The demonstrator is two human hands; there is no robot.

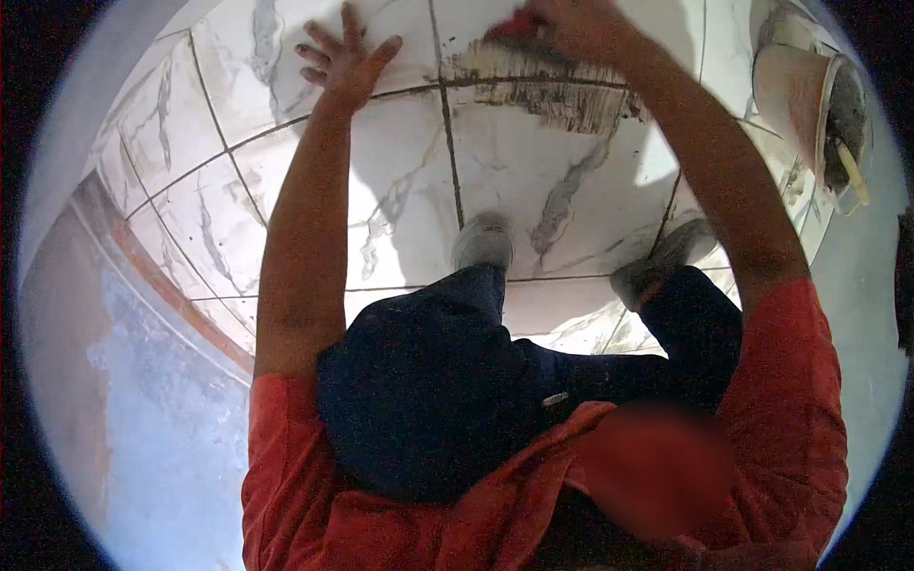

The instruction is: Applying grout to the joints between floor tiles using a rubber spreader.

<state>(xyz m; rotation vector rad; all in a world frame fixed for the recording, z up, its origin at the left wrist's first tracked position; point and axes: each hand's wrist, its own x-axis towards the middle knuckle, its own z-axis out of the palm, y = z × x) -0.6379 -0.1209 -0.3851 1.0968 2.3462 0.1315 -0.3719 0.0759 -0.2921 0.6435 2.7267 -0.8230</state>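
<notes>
My left hand (347,65) rests on the white, grey-veined floor tiles (519,181) at the far side, its fingers spread and nothing in them. To its right, my right hand (583,33) is closed round a red hand tool (519,29), pressed low against the floor; its exact kind is partly hidden by my fingers. Dark, streaky grout (562,103) is smeared on the tiles just below that hand, across a joint. Dark lines run along the joints between the tiles.
A bucket (790,95) lies tilted at the far right, with dark grey material and a pale yellow handle (852,173) at its mouth. My shoes (484,243) are on the tiles. A blue-patched wall (162,390) stands at the left.
</notes>
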